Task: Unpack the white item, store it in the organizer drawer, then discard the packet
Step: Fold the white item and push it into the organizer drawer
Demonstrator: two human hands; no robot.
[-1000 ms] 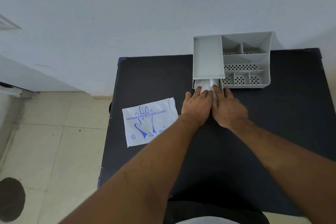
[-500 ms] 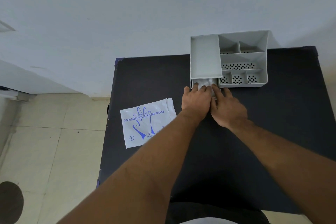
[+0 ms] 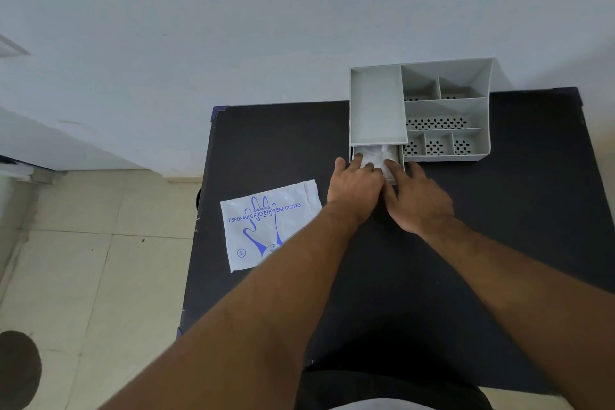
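Observation:
A grey organizer (image 3: 446, 110) stands at the back of the black table (image 3: 266, 143). Its drawer (image 3: 396, 176) at the lower left is partly pulled out. White folded plastic gloves (image 3: 377, 154) lie inside the drawer. My left hand (image 3: 354, 186) and my right hand (image 3: 416, 203) lie side by side, fingertips pressing on the gloves at the drawer's front. The white packet (image 3: 266, 226), printed in blue with a hand outline, lies flat near the table's left edge, partly under my left forearm.
The organizer's top holds several bare compartments with perforated floors. A pale wall rises right behind the table. Beige floor tiles (image 3: 83, 260) lie to the left, with a dark round shape (image 3: 18, 369) at the bottom left corner.
Both hands have stayed pressed on the gloves at the drawer's front, shifting only slightly. The view has drifted a little. The packet has not moved.

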